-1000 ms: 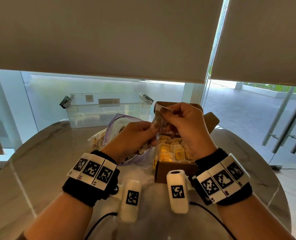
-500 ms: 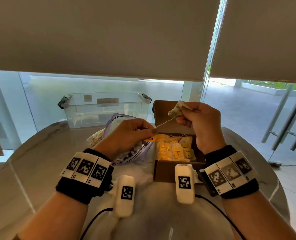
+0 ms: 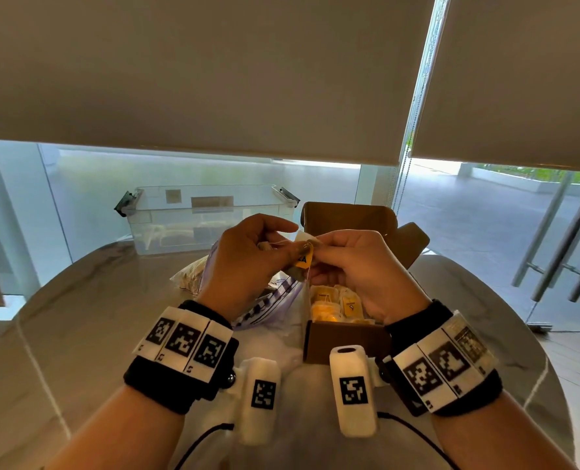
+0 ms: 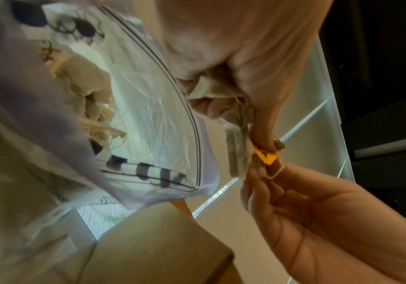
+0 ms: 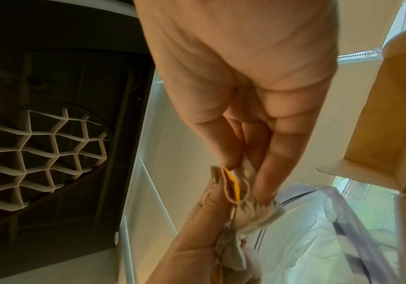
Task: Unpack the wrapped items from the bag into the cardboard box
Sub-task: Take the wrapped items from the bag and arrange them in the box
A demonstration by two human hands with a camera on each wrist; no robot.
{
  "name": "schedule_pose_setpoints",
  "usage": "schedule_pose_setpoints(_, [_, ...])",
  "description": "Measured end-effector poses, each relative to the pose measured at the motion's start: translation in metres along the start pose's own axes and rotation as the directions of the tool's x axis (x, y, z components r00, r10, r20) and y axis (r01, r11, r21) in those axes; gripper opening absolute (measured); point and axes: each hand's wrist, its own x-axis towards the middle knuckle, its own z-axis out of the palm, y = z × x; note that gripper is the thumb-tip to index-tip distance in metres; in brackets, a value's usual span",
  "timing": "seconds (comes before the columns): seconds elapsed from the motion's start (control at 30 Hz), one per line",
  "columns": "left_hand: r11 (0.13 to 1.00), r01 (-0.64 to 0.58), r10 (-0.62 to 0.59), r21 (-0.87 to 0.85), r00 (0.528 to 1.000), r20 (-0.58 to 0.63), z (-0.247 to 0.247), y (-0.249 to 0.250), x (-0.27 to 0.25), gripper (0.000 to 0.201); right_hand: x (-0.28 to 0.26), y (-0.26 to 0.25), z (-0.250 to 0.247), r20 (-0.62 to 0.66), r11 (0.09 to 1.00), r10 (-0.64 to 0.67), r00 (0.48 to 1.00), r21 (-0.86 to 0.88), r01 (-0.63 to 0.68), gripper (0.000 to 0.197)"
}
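Both hands meet above the open cardboard box (image 3: 344,344), which holds several tea bags with yellow tags (image 3: 349,305). My left hand (image 3: 290,247) pinches the yellow tag (image 4: 266,156) of a tea bag under its thumb, and more tea bag paper (image 4: 211,90) sits in its curled fingers. My right hand (image 3: 319,254) pinches the white tea bag (image 5: 253,211) itself, with its string looped beside the tag (image 5: 232,182). The clear zip bag (image 3: 268,303) lies left of the box, under my left hand, with more tea bags (image 4: 85,92) inside.
A clear plastic tub (image 3: 210,218) stands at the back of the round marble table (image 3: 78,334). The box's lid flap (image 3: 349,217) stands upright behind my hands. Glass walls and lowered blinds lie beyond the table.
Half a second ago my hands were apart with the string stretched between them. They have since come together, bringing the tag up against the tea bag.
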Motion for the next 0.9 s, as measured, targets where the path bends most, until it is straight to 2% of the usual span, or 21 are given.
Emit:
schedule_pose_setpoints(0.07, [1.000,0.008,-0.008,-0.020,1.000,-0.015,0.003,-0.001,0.000,0.026,-0.001,-0.001,-0.002,0.030,1.000,0.016,0.999,0.025,-0.017,0.010])
schedule_pose_setpoints(0.17, [1.000,0.003,-0.003,0.003,1.000,-0.015,0.004,-0.002,-0.001,0.026,-0.003,-0.002,-0.007,0.092,0.998,-0.028,0.995,-0.062,0.034,0.012])
schedule_pose_setpoints(0.3, [0.999,0.020,-0.021,0.026,0.999,0.032,0.005,0.001,-0.002,0.012,-0.002,-0.004,-0.016,0.083,0.984,-0.014,0.996,-0.176,0.028,0.017])
schedule_pose_setpoints(0.37, [0.997,0.048,-0.050,0.053,0.998,0.036,0.005,0.001,0.000,0.017,-0.003,-0.009,-0.024,0.080,0.970,0.010,0.997,-0.244,0.010,0.012])
schedule_pose_setpoints(0.43, [0.988,0.074,-0.084,0.133,0.994,0.073,0.002,-0.002,0.001,0.018,-0.003,-0.018,-0.036,0.054,0.960,0.057,0.997,-0.277,-0.040,0.007])
schedule_pose_setpoints(0.53, [0.961,0.087,-0.143,0.261,0.968,0.206,0.000,-0.009,0.001,0.015,-0.002,-0.032,-0.061,0.018,0.918,0.125,0.992,-0.381,-0.109,0.005])
schedule_pose_setpoints(0.63, [0.915,0.085,-0.231,0.394,0.911,0.341,0.004,-0.016,-0.002,0.029,0.001,-0.034,-0.082,0.009,0.815,0.177,0.984,-0.562,-0.141,0.008])
schedule_pose_setpoints(0.73, [0.892,0.163,-0.338,0.421,0.860,0.382,0.009,-0.016,-0.005,0.050,0.007,-0.023,-0.091,0.004,0.641,0.273,0.962,-0.747,-0.178,0.012])
schedule_pose_setpoints(0.8, [0.880,0.170,-0.361,0.443,0.846,0.392,0.011,-0.016,-0.006,0.060,0.010,-0.013,-0.090,-0.024,0.517,0.397,0.918,-0.820,-0.245,0.013])
schedule_pose_setpoints(0.9, [0.874,0.172,-0.373,0.455,0.837,0.401,0.010,-0.015,-0.005,0.062,0.013,-0.001,-0.082,-0.064,0.370,0.563,0.824,-0.872,-0.321,0.008])
